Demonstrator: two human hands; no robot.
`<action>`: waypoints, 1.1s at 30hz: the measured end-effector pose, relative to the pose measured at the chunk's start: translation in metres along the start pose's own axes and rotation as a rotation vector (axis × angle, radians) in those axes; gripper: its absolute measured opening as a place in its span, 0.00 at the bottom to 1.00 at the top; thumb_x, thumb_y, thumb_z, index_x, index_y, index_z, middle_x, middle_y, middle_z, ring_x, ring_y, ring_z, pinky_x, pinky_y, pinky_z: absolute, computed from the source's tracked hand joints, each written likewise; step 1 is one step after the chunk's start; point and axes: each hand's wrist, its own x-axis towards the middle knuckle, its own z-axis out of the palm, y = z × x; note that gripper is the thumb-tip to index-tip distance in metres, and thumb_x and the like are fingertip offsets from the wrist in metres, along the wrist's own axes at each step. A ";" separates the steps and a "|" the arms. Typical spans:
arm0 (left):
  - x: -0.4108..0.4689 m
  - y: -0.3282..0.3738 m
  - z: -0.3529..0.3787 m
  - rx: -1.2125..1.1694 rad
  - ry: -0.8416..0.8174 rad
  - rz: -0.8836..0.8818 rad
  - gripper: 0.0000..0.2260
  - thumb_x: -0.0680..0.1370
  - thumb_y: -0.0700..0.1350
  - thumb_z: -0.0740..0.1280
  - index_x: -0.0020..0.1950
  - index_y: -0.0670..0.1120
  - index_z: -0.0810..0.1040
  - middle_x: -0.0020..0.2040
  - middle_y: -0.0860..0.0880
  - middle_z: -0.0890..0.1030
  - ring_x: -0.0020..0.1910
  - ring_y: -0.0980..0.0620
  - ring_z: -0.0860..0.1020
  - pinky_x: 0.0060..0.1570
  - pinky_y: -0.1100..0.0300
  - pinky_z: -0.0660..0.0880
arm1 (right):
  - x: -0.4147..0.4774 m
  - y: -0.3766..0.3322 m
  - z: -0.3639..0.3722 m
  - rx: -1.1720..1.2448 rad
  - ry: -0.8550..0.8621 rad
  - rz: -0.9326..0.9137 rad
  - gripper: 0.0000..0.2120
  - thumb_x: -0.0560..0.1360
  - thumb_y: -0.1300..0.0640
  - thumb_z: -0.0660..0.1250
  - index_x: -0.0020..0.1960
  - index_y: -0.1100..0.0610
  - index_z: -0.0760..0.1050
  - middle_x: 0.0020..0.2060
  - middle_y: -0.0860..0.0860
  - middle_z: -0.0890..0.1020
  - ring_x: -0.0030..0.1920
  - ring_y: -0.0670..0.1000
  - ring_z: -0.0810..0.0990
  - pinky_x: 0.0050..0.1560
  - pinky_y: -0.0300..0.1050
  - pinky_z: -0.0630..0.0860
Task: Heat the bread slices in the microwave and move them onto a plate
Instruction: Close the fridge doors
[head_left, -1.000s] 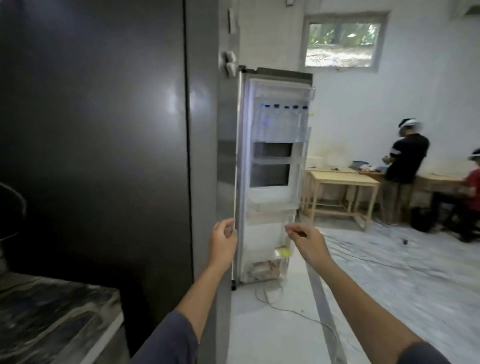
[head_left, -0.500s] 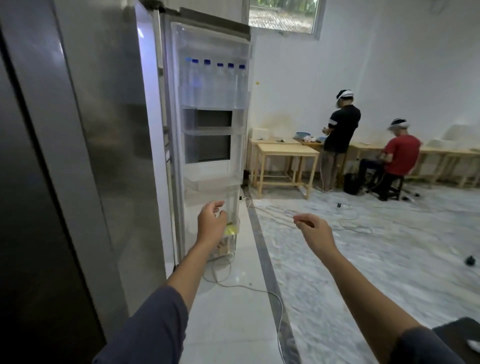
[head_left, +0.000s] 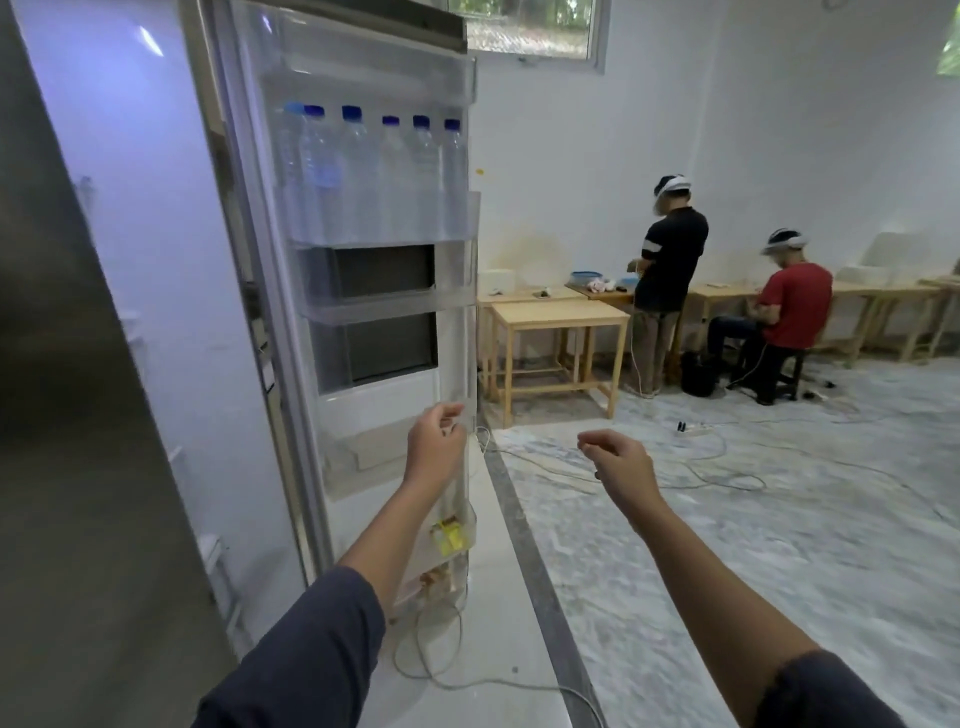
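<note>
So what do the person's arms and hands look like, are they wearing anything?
Both arms are bare from wrist to about the elbow, with dark grey-blue sleeves pushed up above that. The left hand wears no glove. The right hand is gloveless too, and a small dark spot on one finger may be a ring, though it is too small to tell.

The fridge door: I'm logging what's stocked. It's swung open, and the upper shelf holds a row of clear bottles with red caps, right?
Not quite. In the head view the fridge door is open and its upper shelf holds a row of clear bottles, but their caps are blue, not red.
</note>
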 end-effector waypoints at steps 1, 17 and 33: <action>0.018 -0.005 0.005 0.001 0.000 -0.002 0.14 0.76 0.36 0.60 0.61 0.41 0.75 0.59 0.44 0.77 0.59 0.48 0.74 0.54 0.61 0.69 | 0.016 0.002 0.009 -0.012 -0.011 -0.004 0.10 0.76 0.64 0.62 0.54 0.61 0.79 0.48 0.54 0.81 0.47 0.50 0.77 0.46 0.43 0.70; 0.293 -0.043 0.186 -0.048 -0.004 -0.025 0.13 0.77 0.35 0.60 0.61 0.40 0.75 0.60 0.44 0.77 0.59 0.49 0.75 0.54 0.64 0.69 | 0.349 0.072 0.033 -0.047 -0.123 -0.046 0.10 0.77 0.62 0.62 0.55 0.59 0.78 0.50 0.53 0.80 0.51 0.51 0.77 0.50 0.47 0.74; 0.571 -0.014 0.278 0.670 0.155 0.267 0.17 0.76 0.39 0.58 0.65 0.41 0.71 0.63 0.44 0.73 0.64 0.46 0.68 0.61 0.55 0.67 | 0.658 0.104 0.125 0.090 -0.301 -0.080 0.10 0.76 0.63 0.62 0.55 0.59 0.79 0.50 0.51 0.81 0.52 0.49 0.78 0.52 0.42 0.75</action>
